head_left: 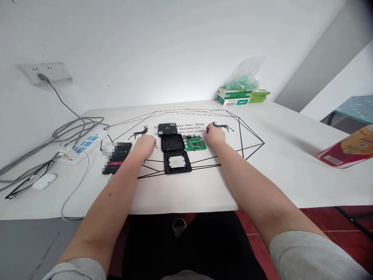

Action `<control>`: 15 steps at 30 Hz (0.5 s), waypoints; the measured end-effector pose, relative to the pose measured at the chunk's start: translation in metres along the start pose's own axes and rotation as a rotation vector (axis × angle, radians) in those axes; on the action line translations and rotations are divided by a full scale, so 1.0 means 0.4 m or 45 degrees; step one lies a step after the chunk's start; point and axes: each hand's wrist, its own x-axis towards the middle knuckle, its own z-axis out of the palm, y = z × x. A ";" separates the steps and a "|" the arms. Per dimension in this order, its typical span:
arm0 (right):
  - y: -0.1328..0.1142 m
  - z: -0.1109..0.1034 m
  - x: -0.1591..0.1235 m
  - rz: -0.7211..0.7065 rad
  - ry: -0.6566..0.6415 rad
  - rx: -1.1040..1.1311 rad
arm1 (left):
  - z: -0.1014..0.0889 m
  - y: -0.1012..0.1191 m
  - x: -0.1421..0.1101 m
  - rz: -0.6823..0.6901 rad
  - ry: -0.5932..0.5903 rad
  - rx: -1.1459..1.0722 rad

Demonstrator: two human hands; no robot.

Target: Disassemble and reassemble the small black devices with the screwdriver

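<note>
Three black square casing parts lie in a column on the white table: a closed box at the back, a shell in the middle, and a shell with a pale square pad inside at the front. A green circuit board lies to the right of the middle shell. My left hand rests on the table just left of the middle shell, fingers curled. My right hand rests right of the circuit board, fingers curled, fingertips by the board's far corner. What either hand holds, if anything, is hidden.
A phone with a lit screen lies left of my left hand. A power strip, grey cables and a white mouse fill the left side. Green boxes stand at the back; a red packet lies far right.
</note>
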 end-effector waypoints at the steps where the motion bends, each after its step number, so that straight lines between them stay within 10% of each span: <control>1: -0.001 0.002 -0.001 -0.002 0.005 -0.002 | 0.000 -0.001 0.001 -0.005 0.003 -0.005; 15: -0.024 0.010 -0.025 -0.062 0.061 -0.059 | -0.011 -0.004 -0.002 -0.044 0.029 -0.120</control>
